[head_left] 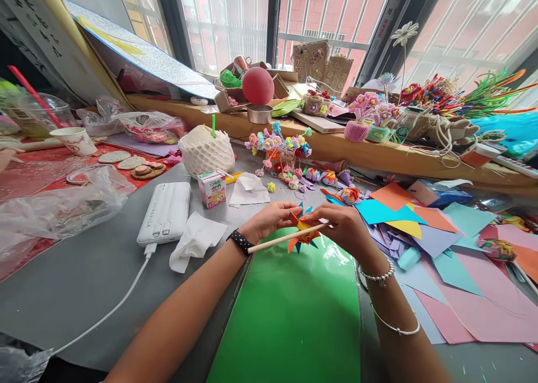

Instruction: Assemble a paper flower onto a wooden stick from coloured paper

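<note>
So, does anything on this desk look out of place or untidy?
Yes: a crumpled tissue beside the power bank looks like stray litter, and the coloured paper at right lies in an uneven, overlapping jumble.

The person's two hands have one stick and one paper flower. Two bracelets circle the right arm. The tabletop bears one power bank, one coconut, one small carton; farther off, one red ball; far left, one paper cup.
</note>
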`<state>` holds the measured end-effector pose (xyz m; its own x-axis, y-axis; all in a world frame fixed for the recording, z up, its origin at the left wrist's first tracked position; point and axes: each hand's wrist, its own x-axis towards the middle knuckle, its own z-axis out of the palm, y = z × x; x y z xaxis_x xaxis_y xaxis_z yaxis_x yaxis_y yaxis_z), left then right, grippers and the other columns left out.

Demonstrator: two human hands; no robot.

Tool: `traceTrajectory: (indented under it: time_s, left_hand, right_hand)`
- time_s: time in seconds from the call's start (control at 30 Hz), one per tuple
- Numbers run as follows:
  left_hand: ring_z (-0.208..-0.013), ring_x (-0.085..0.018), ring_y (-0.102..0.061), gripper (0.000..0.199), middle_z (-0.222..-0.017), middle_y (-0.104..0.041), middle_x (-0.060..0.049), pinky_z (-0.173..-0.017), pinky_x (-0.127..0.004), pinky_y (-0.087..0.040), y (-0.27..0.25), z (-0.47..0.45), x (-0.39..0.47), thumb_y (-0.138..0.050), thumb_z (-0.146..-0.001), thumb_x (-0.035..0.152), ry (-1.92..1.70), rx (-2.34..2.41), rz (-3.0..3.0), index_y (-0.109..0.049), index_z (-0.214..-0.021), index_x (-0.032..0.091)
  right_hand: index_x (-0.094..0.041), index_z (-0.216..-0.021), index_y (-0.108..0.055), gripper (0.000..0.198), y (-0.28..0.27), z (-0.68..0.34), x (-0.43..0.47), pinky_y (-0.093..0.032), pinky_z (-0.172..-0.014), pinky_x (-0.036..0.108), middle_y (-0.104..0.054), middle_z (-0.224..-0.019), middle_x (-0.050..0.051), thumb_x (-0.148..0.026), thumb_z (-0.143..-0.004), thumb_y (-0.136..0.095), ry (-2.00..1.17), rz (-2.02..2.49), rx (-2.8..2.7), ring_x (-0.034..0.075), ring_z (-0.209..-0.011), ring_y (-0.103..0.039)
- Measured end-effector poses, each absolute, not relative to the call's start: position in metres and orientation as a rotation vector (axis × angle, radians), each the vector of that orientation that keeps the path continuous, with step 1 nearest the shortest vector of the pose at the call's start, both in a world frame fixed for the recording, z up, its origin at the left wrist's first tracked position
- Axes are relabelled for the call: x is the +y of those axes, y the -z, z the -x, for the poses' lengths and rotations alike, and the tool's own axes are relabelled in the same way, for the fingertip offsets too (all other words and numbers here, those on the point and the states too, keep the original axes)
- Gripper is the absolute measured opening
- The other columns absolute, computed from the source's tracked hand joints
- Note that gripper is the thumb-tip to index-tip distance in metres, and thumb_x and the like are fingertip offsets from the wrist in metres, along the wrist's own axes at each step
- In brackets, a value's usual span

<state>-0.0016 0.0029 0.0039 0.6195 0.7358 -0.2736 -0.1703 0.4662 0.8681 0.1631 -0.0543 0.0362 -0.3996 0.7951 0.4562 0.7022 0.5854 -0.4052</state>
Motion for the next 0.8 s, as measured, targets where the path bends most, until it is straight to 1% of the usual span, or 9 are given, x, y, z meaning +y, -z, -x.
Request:
traceTrajectory:
  time_s: [0.17,0.4,0.5,0.67,0.8]
  left_hand:
    - [-0.059,-0.007,-0.053,0.023,-0.062,-0.058,0.003,-0.067,-0.02,-0.04,-0.0034,0.0014,0.0037,-0.07,-0.057,0.026,-0.621,0.71,-0.93,-0.055,-0.065,0.012]
    - [-0.061,-0.008,-0.055,0.025,-0.065,-0.06,0.001,-0.067,-0.02,-0.041,-0.002,0.0014,0.0034,-0.07,-0.058,0.03,-0.614,0.707,-0.962,-0.055,-0.067,0.012]
    - [-0.06,-0.007,-0.054,0.025,-0.063,-0.059,0.002,-0.067,-0.02,-0.041,0.0004,0.0008,0.0056,-0.07,-0.057,0.03,-0.617,0.684,-0.951,-0.055,-0.066,0.012]
    - [-0.06,-0.007,-0.054,0.022,-0.065,-0.059,0.002,-0.066,-0.019,-0.041,-0.0012,0.0014,0.0058,-0.069,-0.059,0.027,-0.612,0.66,-0.94,-0.056,-0.067,0.012]
    - [-0.064,-0.008,-0.055,0.021,-0.071,-0.061,-0.002,-0.062,-0.018,-0.042,-0.0029,0.0024,0.0051,-0.07,-0.059,0.025,-0.61,0.646,-0.955,-0.059,-0.072,0.012]
  right_hand:
    - [-0.019,-0.077,-0.067,0.011,-0.0368,-0.1635,-0.0548,-0.038,-0.051,0.02,-0.066,-0.073,0.003,-0.017,-0.072,-0.058,-0.194,1.19,-2.195,0.011,-0.06,-0.056]
    - [-0.018,-0.077,-0.067,0.012,-0.0367,-0.1646,-0.054,-0.039,-0.051,0.019,-0.066,-0.075,0.004,-0.015,-0.072,-0.057,-0.199,1.149,-2.199,0.011,-0.06,-0.057]
    - [-0.019,-0.078,-0.067,0.012,-0.0366,-0.1649,-0.0545,-0.04,-0.051,0.02,-0.067,-0.076,0.004,-0.018,-0.073,-0.057,-0.19,1.129,-2.204,0.011,-0.061,-0.058]
    - [-0.02,-0.08,-0.067,0.013,-0.0378,-0.1654,-0.0552,-0.042,-0.057,0.021,-0.067,-0.079,0.004,-0.022,-0.076,-0.054,-0.236,1.098,-2.158,0.012,-0.066,-0.059]
    - [-0.02,-0.089,-0.065,0.019,-0.0376,-0.1677,-0.0537,-0.04,-0.051,0.021,-0.067,-0.078,0.003,-0.027,-0.079,-0.051,-0.359,1.165,-2.072,0.011,-0.058,-0.056]
